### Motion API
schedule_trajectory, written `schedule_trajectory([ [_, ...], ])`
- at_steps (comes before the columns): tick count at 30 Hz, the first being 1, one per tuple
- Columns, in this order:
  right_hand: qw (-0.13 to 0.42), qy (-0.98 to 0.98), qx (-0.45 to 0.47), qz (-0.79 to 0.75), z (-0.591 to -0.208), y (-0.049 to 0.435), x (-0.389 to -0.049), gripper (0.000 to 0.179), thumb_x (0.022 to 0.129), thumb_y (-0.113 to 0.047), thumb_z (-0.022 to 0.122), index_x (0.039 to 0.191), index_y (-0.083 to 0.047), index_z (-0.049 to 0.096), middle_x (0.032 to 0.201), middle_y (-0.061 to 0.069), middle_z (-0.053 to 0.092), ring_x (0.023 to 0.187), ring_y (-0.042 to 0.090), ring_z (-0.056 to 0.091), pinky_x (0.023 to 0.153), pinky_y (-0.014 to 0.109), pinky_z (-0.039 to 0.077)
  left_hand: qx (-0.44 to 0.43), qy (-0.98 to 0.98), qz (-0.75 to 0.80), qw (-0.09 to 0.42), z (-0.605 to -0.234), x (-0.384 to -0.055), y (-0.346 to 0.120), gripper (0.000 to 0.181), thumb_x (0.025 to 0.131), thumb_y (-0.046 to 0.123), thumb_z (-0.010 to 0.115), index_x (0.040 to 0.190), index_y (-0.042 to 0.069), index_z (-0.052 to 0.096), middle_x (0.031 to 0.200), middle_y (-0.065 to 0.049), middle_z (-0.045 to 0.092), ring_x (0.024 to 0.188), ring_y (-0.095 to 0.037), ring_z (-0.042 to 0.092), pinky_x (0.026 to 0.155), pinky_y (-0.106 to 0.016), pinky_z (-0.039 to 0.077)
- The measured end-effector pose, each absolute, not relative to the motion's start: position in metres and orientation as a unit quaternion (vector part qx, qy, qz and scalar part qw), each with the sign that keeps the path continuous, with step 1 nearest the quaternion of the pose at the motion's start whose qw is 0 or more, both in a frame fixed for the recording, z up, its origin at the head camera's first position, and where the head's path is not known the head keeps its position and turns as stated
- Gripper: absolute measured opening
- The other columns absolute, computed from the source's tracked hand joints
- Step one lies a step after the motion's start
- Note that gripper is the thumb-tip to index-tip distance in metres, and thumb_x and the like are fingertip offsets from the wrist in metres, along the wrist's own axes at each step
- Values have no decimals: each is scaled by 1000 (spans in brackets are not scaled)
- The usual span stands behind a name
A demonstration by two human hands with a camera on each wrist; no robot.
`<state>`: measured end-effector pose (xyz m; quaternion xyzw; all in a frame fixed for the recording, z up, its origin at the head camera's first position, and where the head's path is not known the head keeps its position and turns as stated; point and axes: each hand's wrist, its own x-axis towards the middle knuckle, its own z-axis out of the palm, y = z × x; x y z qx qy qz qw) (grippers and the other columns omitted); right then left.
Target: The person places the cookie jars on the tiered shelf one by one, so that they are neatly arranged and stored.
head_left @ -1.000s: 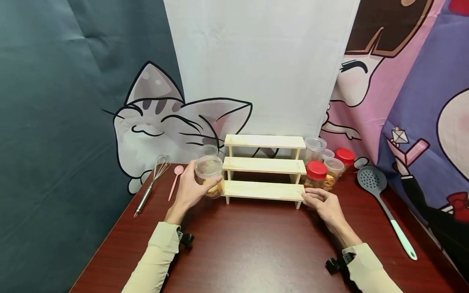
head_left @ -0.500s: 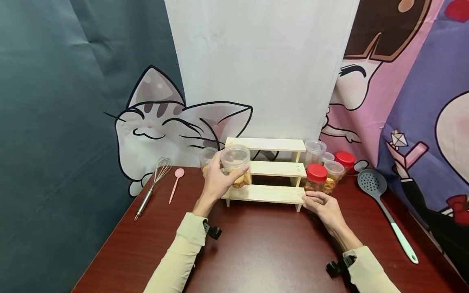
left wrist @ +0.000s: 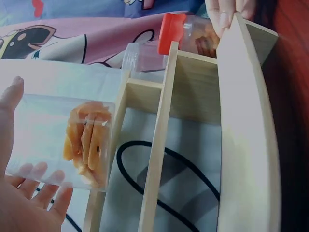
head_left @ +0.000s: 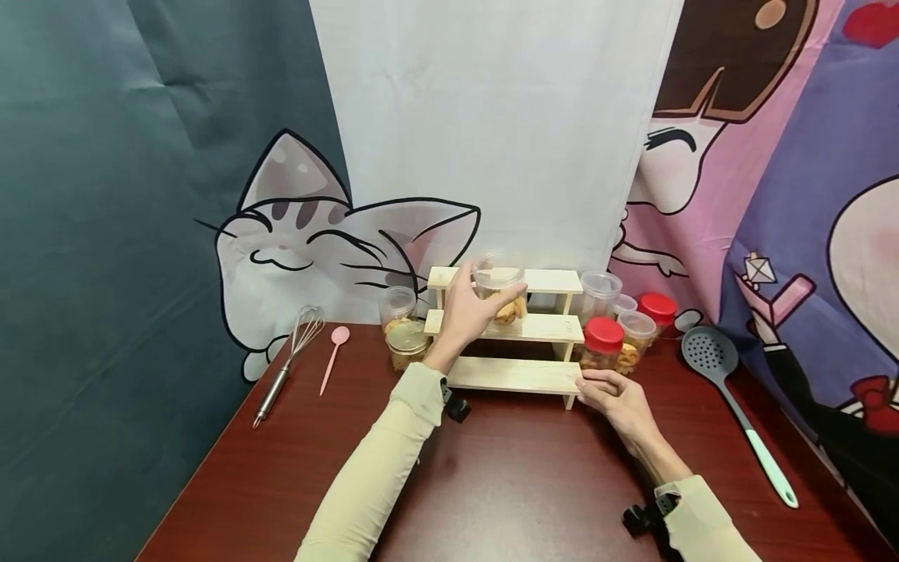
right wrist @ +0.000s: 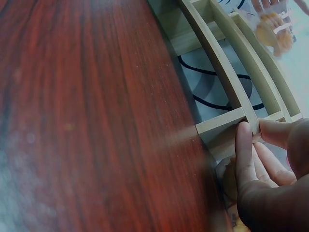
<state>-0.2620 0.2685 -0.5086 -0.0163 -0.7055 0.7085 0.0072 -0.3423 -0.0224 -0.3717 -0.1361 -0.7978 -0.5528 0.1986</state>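
Observation:
My left hand (head_left: 465, 312) grips a clear plastic jar (head_left: 509, 309) with golden-brown snack pieces at its bottom. In the left wrist view the jar (left wrist: 89, 145) has its base close to the top board (left wrist: 118, 113) of a three-step wooden rack; whether they touch, I cannot tell. At the rack's right end, my right hand (head_left: 618, 402) pinches the end of the lowest board (head_left: 520, 375) between thumb and fingers. The right wrist view shows the thumb and fingers (right wrist: 245, 145) on either side of that board's corner.
Two jars, one lidded (head_left: 407, 343) and one clear (head_left: 398, 304), stand left of the rack. Right of it are several jars, some with red lids (head_left: 604, 333). A whisk (head_left: 288, 367) and pink spoon (head_left: 335, 355) lie left, a slotted skimmer (head_left: 733, 402) right.
My left hand has carried the jar from beside the rack's left end rightward and up, over the steps. The right hand stays at the lowest board's right end.

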Motion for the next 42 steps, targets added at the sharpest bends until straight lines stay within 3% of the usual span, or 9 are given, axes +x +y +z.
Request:
schedule_trajectory([
  [6,7,-708,-22,706,-507,267,-261,52,100,-13,80,140,13,58,99,-6,82,92,4,76,89,30,64,-127,-781,-580,191,-358,-356,-2,84,81,65,89,149,28,54,139,0,67,127,-19,64,106,-43,55],
  [14,5,-697,-17,717,-508,268,-261,52,101,-12,79,141,14,58,100,-5,82,92,5,77,90,31,64,-134,-763,-608,176,-344,-372,26,90,80,61,92,150,23,51,141,-2,68,128,-20,66,107,-42,56],
  [36,18,-702,-11,712,-509,264,-259,53,101,-13,79,141,14,58,104,1,82,93,7,77,89,31,64,-125,-772,-597,177,-345,-410,77,87,87,55,90,152,17,47,141,-6,68,126,-19,67,104,-35,57],
  [42,17,-704,-15,710,-508,266,-259,52,101,-14,79,142,13,58,106,2,82,93,7,77,89,30,64,-121,-785,-580,182,-346,-415,85,88,87,53,90,155,17,47,144,-5,65,132,-20,64,110,-36,54],
])
